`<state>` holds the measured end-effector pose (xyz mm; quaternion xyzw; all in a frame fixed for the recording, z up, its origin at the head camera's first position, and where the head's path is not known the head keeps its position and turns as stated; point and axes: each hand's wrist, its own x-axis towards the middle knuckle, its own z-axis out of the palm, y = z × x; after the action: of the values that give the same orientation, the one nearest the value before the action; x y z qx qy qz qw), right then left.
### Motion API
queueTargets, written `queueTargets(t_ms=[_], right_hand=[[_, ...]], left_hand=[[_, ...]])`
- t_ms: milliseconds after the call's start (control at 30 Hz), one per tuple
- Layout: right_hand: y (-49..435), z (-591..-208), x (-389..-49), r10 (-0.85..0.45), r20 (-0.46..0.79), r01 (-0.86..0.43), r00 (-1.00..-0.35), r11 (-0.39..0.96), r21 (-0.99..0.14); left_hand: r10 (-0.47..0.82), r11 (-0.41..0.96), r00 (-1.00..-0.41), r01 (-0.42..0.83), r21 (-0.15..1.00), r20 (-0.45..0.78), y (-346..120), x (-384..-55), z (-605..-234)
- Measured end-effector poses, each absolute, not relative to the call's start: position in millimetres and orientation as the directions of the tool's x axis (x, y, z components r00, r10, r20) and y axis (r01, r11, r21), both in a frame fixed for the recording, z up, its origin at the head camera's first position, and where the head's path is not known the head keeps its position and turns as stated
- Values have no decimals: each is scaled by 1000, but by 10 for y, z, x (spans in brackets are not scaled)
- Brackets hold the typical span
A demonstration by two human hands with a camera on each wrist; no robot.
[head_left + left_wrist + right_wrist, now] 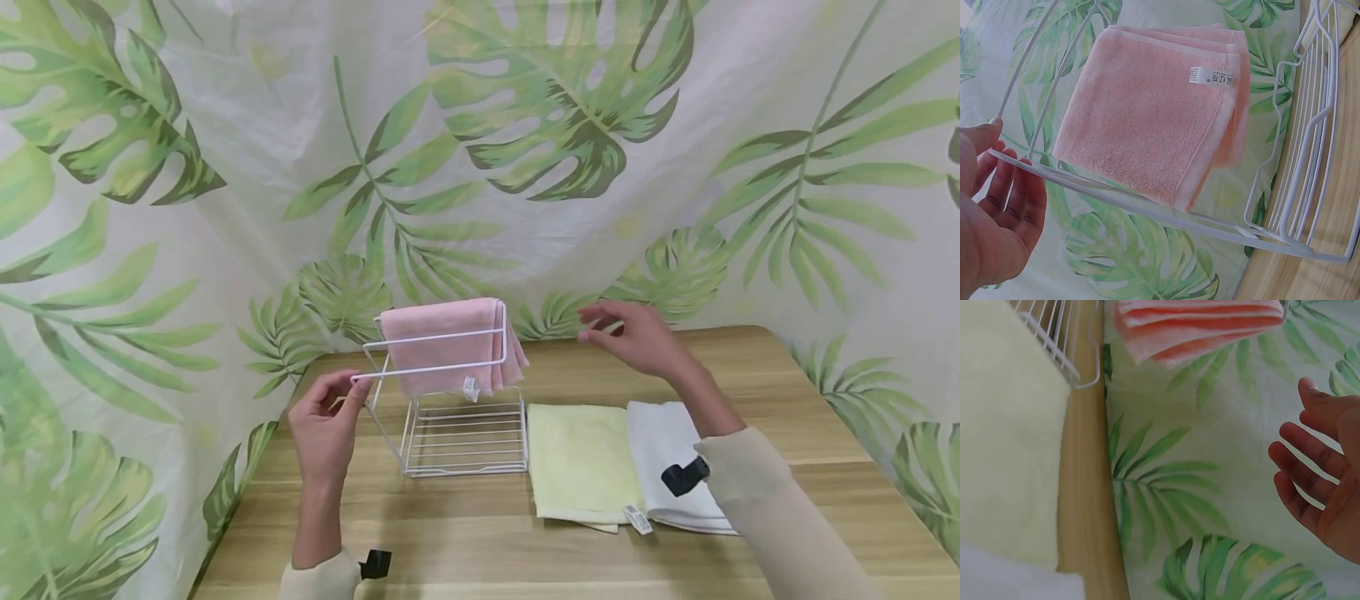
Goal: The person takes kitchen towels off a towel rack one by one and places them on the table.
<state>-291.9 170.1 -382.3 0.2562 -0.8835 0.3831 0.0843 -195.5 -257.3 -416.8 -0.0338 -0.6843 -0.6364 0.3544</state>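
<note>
A white wire rack stands on the table, with rails above a slatted base. Over its back rail hangs a folded pink towel, its small white label showing at the lower edge. My left hand pinches the front left corner of the rack's top rail between thumb and fingers, as the left wrist view also shows with the towel behind the rail. To the right of the rack, my right hand is raised in the air, fingers loosely bent, holding nothing; the right wrist view shows it apart from the towel.
Right of the rack lies a folded yellow towel, close against the base. A folded white towel lies beside it, partly behind my right forearm. The wooden table backs onto a leaf-patterned curtain.
</note>
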Motion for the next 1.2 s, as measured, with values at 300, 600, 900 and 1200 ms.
queueTargets(t_ms=[300,600,900,1200], right_hand=[[1275,-3536,-2964,-427,399,-582,-812,532,-615],[960,-3441,-3043,-468,473,-661,-747,442,-606],[704,-3398,-3100,-486,490,-687,-723,434,-583],[552,-3362,-3136,-479,487,-677,-731,413,-609]], left_hand=[[-407,188,-740,506,842,536,-2587,-1958,-4174],[-407,190,-747,494,849,526,-2592,-1961,-4161],[-408,181,-745,500,847,527,-2596,-1966,-4166],[-407,165,-742,514,842,533,-2586,-1959,-4180]])
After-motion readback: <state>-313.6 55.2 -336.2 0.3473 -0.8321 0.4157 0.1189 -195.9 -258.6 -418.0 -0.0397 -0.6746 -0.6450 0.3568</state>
